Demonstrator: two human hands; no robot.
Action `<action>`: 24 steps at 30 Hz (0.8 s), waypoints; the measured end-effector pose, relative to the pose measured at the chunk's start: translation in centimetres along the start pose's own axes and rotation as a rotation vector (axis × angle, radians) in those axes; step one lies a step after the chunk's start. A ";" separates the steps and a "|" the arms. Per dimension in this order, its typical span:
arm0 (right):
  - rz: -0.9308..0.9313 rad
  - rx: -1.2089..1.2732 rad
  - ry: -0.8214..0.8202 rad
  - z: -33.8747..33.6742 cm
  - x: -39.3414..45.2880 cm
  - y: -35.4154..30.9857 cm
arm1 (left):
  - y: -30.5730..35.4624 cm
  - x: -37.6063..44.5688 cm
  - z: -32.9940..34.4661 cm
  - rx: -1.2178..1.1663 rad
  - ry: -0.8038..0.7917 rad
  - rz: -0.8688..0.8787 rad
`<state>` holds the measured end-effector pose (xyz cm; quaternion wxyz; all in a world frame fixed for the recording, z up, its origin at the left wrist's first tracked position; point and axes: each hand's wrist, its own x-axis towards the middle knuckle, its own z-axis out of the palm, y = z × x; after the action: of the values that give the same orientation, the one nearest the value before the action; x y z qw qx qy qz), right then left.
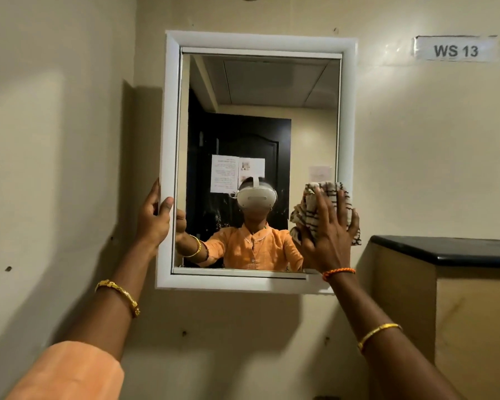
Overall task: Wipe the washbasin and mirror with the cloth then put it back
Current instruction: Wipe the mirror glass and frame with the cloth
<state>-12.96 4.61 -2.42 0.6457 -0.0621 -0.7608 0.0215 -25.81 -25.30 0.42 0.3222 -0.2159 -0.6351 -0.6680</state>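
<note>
White-framed rectangular wall mirror (pixel 260 111) hangs on a cream painted wall (pixel 70 111). Left hand (pixel 153 215) grips the mirror's left frame edge, thumb on the front of the frame, fingers curled around the outer side. Right hand (pixel 329 235) is flat with fingers spread, pressing a cream cloth with dark brown stripes (pixel 309 209) against the mirror's lower right corner; the cloth overlaps both the glass and the right frame. Cloth is bunched under the palm, not pinched, edges sticking out above and beside the fingers. Gold bangle (pixel 119 295) on the left wrist, orange thread band (pixel 338 273) and a second gold bangle (pixel 378 336) on the right forearm. Orange sleeve (pixel 67 373) at lower left. Paper label reading "WS 13" (pixel 455 50) is stuck on the wall at upper right. Black-topped ledge (pixel 445 249) juts out right of the mirror, close to the cloth. Washbasin is out of view.
</note>
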 end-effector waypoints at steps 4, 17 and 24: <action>0.005 0.008 -0.041 -0.6 3.7 -0.1 | 0.1 -0.1 -0.1 -0.016 0.002 -0.016; 0.142 0.081 0.080 0.6 1.6 -0.7 | -0.9 -0.3 -0.5 -0.103 -0.067 -0.070; 0.192 0.151 0.178 2.3 5.7 -6.1 | -1.6 0.3 -1.2 -0.154 -0.104 -0.096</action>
<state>-16.50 -0.68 3.46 0.7083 -0.0877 -0.6873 0.1348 -27.00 -26.52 -0.62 0.2389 -0.2436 -0.6075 -0.7173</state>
